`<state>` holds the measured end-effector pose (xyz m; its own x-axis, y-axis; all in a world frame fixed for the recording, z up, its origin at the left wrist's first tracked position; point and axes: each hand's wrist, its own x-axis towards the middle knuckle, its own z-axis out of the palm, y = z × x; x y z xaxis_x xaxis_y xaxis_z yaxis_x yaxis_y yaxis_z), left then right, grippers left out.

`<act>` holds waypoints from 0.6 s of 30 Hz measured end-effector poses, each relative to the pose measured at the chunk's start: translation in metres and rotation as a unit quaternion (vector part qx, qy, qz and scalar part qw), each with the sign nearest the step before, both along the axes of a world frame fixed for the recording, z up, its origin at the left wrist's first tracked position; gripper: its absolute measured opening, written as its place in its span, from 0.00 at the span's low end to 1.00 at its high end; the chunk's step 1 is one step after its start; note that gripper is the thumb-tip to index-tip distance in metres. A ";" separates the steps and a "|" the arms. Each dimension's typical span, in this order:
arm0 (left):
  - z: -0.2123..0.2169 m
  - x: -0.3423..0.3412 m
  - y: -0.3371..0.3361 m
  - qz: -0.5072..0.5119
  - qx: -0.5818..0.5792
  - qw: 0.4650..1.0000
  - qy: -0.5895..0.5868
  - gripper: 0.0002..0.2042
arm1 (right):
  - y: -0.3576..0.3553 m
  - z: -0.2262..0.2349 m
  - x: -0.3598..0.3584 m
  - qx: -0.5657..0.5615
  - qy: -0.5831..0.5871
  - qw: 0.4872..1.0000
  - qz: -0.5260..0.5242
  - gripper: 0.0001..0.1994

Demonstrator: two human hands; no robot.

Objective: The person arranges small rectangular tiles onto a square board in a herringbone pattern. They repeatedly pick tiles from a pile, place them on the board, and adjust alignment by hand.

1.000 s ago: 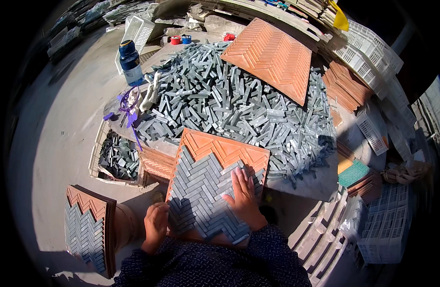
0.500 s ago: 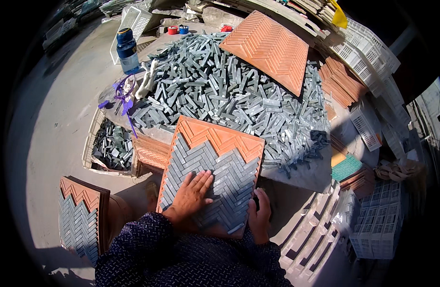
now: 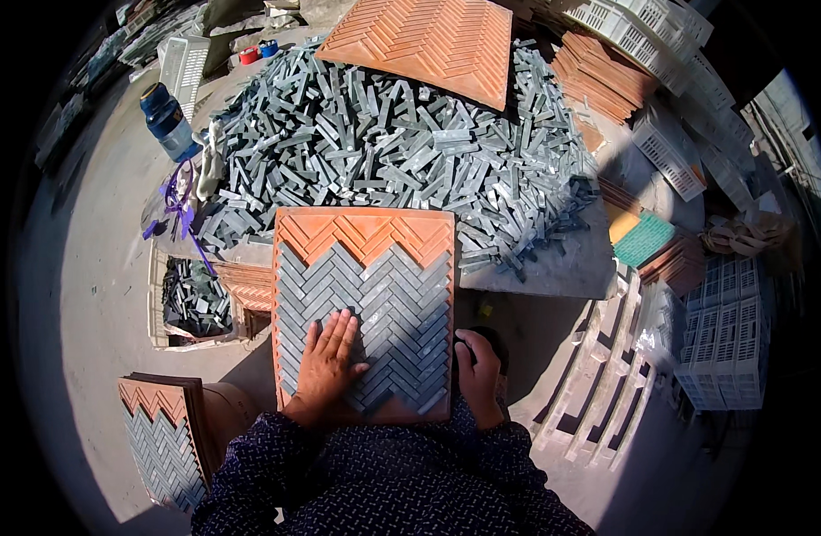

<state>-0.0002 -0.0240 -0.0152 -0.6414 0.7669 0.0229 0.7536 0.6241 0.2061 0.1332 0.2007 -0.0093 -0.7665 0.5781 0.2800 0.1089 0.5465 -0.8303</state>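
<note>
In front of me lies an orange mould tray (image 3: pixel 366 216) with zigzag grooves. Grey strip tiles (image 3: pixel 375 304) fill most of it in a herringbone pattern; the grooves at its far end are bare. My left hand (image 3: pixel 328 362) rests flat on the tiles at the near left, fingers stretched out. Just off the tray's right edge is my right hand (image 3: pixel 480 375), its fingers curled; whatever they may hold is hidden. Beyond the tray spreads a big heap of loose grey strip tiles (image 3: pixel 383 143) on a table.
An empty-grooved orange mould (image 3: pixel 419 45) lies on the heap. A blue bottle (image 3: pixel 167 125) and purple straps (image 3: pixel 180 201) are at left, above a crate of tile pieces (image 3: pixel 156 308). Filled moulds (image 3: pixel 165 447) stand lower left. A slatted pallet (image 3: pixel 589 384) and white crates (image 3: pixel 723 348) are at right.
The tray now appears straighter and less tilted in view. My right hand has come away from its right edge. My left hand stays flat on the tiles. The whole view has shifted.
</note>
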 end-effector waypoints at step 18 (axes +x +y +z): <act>0.001 0.073 -0.073 0.071 0.274 0.927 -0.246 0.16 | -0.024 -0.024 0.007 -0.562 -0.086 0.823 -0.019 0.29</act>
<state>0.0728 -0.0968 -0.0140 -0.7719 0.6327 0.0623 0.4022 0.4101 0.8186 0.1397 0.1770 -0.0335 -0.7146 0.4226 -0.5574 0.2761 -0.5617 -0.7799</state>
